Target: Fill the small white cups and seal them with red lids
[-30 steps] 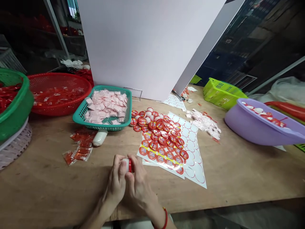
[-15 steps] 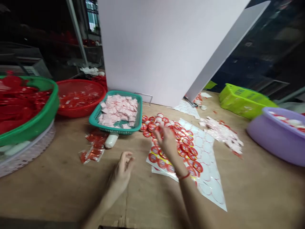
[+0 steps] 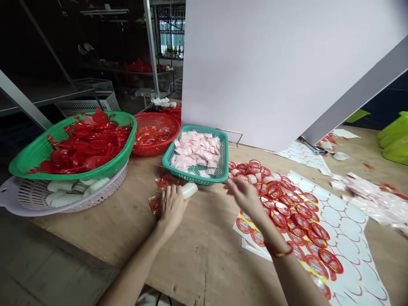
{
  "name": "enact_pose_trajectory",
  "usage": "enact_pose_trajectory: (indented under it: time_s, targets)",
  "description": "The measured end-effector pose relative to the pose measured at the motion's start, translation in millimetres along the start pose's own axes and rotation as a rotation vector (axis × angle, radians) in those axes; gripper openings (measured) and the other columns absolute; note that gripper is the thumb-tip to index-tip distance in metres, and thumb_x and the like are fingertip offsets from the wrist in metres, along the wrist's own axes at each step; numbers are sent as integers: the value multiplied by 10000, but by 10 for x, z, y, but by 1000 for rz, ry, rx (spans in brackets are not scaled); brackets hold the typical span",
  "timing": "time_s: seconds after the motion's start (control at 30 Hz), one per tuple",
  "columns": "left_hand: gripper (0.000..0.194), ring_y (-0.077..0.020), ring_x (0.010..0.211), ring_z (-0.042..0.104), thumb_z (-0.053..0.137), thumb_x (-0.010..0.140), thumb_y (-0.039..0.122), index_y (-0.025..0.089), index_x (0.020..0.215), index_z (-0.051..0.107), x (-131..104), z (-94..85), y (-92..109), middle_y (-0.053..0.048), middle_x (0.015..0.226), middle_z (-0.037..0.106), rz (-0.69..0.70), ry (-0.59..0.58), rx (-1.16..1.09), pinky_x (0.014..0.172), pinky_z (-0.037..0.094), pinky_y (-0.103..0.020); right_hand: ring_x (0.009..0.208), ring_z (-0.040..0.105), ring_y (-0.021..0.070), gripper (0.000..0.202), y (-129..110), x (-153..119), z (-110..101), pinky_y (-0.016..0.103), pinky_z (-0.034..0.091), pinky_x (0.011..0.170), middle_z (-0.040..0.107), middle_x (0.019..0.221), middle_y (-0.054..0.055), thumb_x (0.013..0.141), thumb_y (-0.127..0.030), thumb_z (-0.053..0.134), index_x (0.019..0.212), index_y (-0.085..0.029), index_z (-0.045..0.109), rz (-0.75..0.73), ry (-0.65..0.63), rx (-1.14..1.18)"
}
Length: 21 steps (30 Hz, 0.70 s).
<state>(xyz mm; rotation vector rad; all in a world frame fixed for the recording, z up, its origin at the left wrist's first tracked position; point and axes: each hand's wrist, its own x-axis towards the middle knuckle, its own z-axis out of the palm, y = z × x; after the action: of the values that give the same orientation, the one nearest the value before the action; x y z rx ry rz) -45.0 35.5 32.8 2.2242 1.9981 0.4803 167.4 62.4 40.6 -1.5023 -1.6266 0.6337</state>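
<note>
A wide white board [image 3: 270, 63] is standing at the back of the wooden table [image 3: 204, 255]. A green basket [image 3: 47, 148] of red plastic pieces is sitting on a white basket [image 3: 28, 199], beside a red basket [image 3: 159, 127] and a teal tray [image 3: 223, 157] of pink packets. The left hand [image 3: 172, 206] is lying flat and loose over red packets [image 3: 159, 191], touching a small white bottle [image 3: 189, 190]. The right hand [image 3: 244, 193] is reaching over red lids [image 3: 287, 204] on sticker sheets [image 3: 344, 221]; I cannot tell whether it is grasping one.

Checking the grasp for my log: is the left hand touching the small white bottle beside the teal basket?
Touching. The head view shows the left hand with its fingertips laid on the near end of the white bottle, no gap between them.
</note>
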Motion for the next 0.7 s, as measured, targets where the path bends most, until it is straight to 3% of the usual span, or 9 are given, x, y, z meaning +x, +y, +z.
enact_pose_trajectory:
  time_s: [0.13,0.27,0.47,0.6,0.7]
  targets:
    - [305,-225,1009,516,510,821,208,193,1121,456,-300,-63,8,-91,1074,560,196,-99,-404,843,429,-354,645,607,170,568,-228,-367,406,295,505,506,613,915,88,668,-493,632,1096,-150,482,184,-203,415]
    - [363,-199,1080,504,439,866,251,227,1224,382,-544,-73,-16,-89,1153,525,230,-165,-742,903,415,-346,592,565,139,481,-413,-572,553,256,496,469,575,711,-5,616,-468,689,942,-162,512,345,-499,673]
    - [410,-218,1070,514,465,847,380,193,1209,424,-678,30,-77,-115,1136,517,273,-197,-853,906,421,-355,424,465,83,437,-484,-781,579,202,405,374,511,550,-52,646,-534,647,813,-168,476,438,-517,593]
    - [319,-216,990,553,459,848,394,198,1099,483,-704,-49,-59,-95,1050,574,184,-237,-894,856,440,-346,440,465,83,420,-430,-775,490,189,372,381,519,555,-41,662,-527,639,813,-165,486,383,-543,553]
    - [264,-209,954,561,424,866,373,212,1059,501,-711,-90,32,-82,1025,595,103,-201,-923,833,435,-334,467,479,96,431,-470,-760,493,201,384,392,532,592,-30,662,-548,625,822,-173,486,401,-524,599]
